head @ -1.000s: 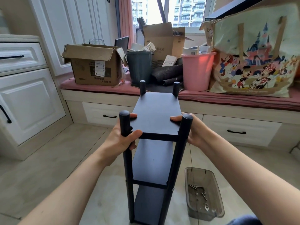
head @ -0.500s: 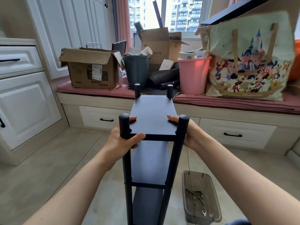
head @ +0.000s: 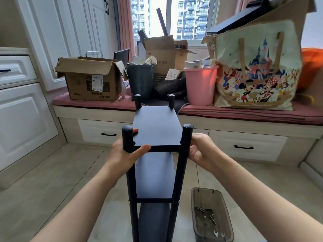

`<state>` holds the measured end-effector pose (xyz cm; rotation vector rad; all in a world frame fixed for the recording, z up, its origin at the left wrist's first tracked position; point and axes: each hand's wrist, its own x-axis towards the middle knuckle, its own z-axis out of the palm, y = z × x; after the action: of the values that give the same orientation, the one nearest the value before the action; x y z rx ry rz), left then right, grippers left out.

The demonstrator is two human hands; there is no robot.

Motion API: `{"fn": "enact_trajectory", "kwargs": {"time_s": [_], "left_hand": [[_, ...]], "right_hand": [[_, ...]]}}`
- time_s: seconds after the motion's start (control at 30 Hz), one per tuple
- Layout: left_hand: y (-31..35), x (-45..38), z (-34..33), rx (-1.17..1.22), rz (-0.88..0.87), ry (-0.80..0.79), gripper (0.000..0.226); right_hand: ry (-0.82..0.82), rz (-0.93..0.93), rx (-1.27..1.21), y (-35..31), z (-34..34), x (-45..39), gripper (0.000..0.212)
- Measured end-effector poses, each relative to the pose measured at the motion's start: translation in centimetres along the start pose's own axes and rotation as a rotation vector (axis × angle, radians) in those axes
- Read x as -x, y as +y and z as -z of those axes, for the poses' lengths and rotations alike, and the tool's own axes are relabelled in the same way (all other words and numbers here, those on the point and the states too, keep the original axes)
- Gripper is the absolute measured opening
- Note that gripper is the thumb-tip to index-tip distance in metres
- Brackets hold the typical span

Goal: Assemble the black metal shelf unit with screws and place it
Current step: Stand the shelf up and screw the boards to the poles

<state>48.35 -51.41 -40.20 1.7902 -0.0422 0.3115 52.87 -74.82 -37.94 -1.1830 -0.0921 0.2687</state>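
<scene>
Two hands are gripping the near end of the shelf unit (head: 154, 130) at its top tier. The left hand (head: 122, 154) is wrapping around the near-left post (head: 127, 138), thumb lying across the front edge of the top board and fingers curling behind the post. The right hand (head: 201, 149) is closing around the near-right post (head: 185, 138) from the outside, fingers bent against it.

The unit is standing upright between the forearms, on or just above the tiled floor (head: 43, 180); its feet are out of view, so contact cannot be confirmed. It is sitting just short of the window bench (head: 244, 117).

Judgement: assembly is looking complete and placing is the step in hand. To do it well, the person should be keeping both grips level, carrying the frame vertical, and setting all four feet down together.

Appearance: matte black throughout, narrow and tall, three flat boards visible, four round posts with capped tops rising above the top board, small screws showing at the middle joints. A clear plastic tray (head: 227, 229) holding leftover screws is lying on the floor just right of the unit.
</scene>
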Motion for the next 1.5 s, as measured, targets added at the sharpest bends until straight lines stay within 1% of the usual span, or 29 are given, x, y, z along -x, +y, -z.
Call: {"fn": "enact_trajectory", "kwargs": {"time_s": [0.07,0.1,0.13,0.17,0.2,0.23,0.27,0.3,0.33,0.37,0.4,0.47,0.53,0.57,0.67,0.73,0.83,0.93,0.97,1.07,1.13,1.23,1.37,1.47,1.5], "left_hand": [[1.2,0.7,0.1,-0.03,-0.002,-0.006,0.069],[1.5,1.0,0.1,-0.044,-0.01,0.028,0.078],[1.6,1.2,0.0,-0.083,-0.03,0.103,0.093],[2.2,1.6,-0.2,-0.156,-0.079,0.215,0.105],[2.8,2.1,-0.4,-0.261,-0.188,0.333,0.109],[3.5,2.6,-0.8,-0.374,-0.358,0.421,0.106],[4.0,3.1,-1.5,-0.476,-0.536,0.468,0.099],[4.5,3.4,-2.3,-0.56,-0.68,0.467,0.091],[4.7,3.6,-3.4,-0.634,-0.784,0.437,0.082],[4.5,3.6,-4.6,-0.709,-0.85,0.393,0.075],[4.3,3.7,-5.8,-0.798,-0.88,0.345,0.071],[3.4,3.5,-7.7,-0.98,-0.851,0.256,0.072],[3.0,3.3,-8.9,-1.071,-0.742,0.181,0.077],[2.8,3.1,-9.2,-1.096,-0.696,0.178,0.079],[2.4,2.2,-10.1,-1.138,-0.625,0.229,0.082],[2.5,1.8,-10.5,-1.145,-0.603,0.253,0.082],[2.5,1.7,-11.0,-1.124,-0.59,0.272,0.072],[2.4,1.6,-10.9,-1.082,-0.597,0.279,0.065],[2.3,1.6,-10.8,-1.075,-0.6,0.281,0.065],[2.1,1.5,-10.2,-1.07,-0.581,0.269,0.067],[2.0,1.6,-9.7,-1.075,-0.556,0.256,0.067],[1.9,1.8,-8.8,-1.101,-0.542,0.262,0.067],[1.6,2.4,-7.3,-1.124,-0.537,0.332,0.073],[1.6,3.2,-6.5,-1.112,-0.511,0.421,0.08],[1.7,3.4,-6.3,-1.102,-0.482,0.432,0.083]], "right_hand": [[0.013,0.013,-0.014,0.0,-0.1,-0.3,0.048],[0.018,0.021,-0.02,0.0,-0.1,-0.4,0.048],[0.02,0.023,-0.025,0.0,-0.1,-0.5,0.048],[0.019,0.024,-0.028,0.0,-0.1,-0.6,0.048],[0.015,0.025,-0.03,0.0,0.0,-0.6,0.048],[0.009,0.027,-0.031,0.0,0.0,-0.6,0.047],[0.008,0.029,-0.034,0.0,0.0,-0.6,0.046],[0.006,0.029,-0.034,0.0,-0.1,-0.5,0.045],[0.007,0.031,-0.031,0.0,0.0,-0.5,0.043],[0.007,0.034,-0.027,0.0,0.0,-0.5,0.041],[0.006,0.038,-0.026,0.0,0.1,-0.4,0.039],[0.006,0.043,-0.04,0.0,0.1,-0.3,0.036],[0.015,0.034,-0.075,0.0,0.2,-0.3,0.028],[0.025,0.025,-0.081,0.0,0.2,-0.3,0.024],[0.042,-0.002,-0.011,-0.1,0.4,-0.2,0.017],[0.029,-0.006,0.022,-0.2,0.6,-0.2,0.02],[0.005,0.009,0.035,-0.4,0.8,-0.2,0.023],[-0.01,0.032,0.086,-0.6,0.8,-0.5,0.033],[-0.013,0.033,0.093,-0.6,0.8,-0.6,0.033],[-0.03,0.03,0.107,-0.3,0.6,-1.0,0.022],[-0.043,0.03,0.11,0.0,0.4,-1.3,0.019],[-0.045,0.018,0.077,0.4,0.1,-1.5,0.014],[-0.11,-0.063,0.024,0.6,-0.6,-1.2,0.018],[-0.109,-0.142,-0.106,0.7,-1.5,-1.2,0.009],[-0.106,-0.164,-0.157,0.7,-1.9,-1.3,0.009]]}}
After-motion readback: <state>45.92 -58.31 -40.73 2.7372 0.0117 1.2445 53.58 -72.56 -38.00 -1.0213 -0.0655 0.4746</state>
